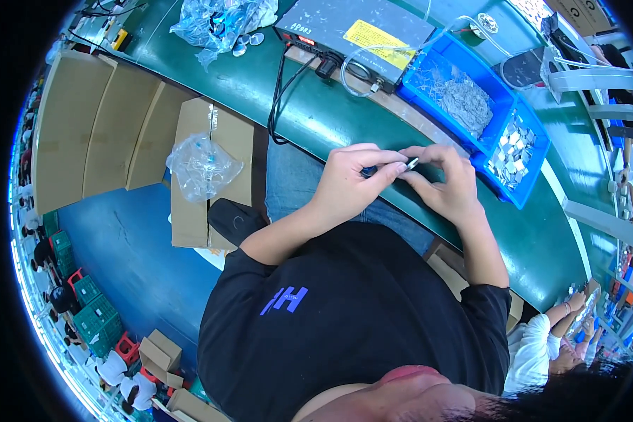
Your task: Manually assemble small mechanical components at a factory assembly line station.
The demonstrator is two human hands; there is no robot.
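Note:
Both of my hands meet over the near edge of the green bench, in front of the grey box. My left hand [352, 179] is closed, thumb against fingers, in a pinch on a small dark part that is mostly hidden by the fingertips. Between the two sets of fingertips a small shiny metal piece [412, 164] shows. Thumb and index finger of my right hand [446, 183] are bent around that metal piece. To the right of my right hand stands a blue bin [503, 188] with many small silvery square pieces.
On the green bench [239, 88] stands a grey metal box [359, 35] with cables [280, 98]. A larger blue bin [418, 84] holds grey scraps. Plastic bags [218, 24] lie at the far left. Left of me stand a cardboard box [190, 211] and tall cardboard panels [84, 133]. Other people work at right.

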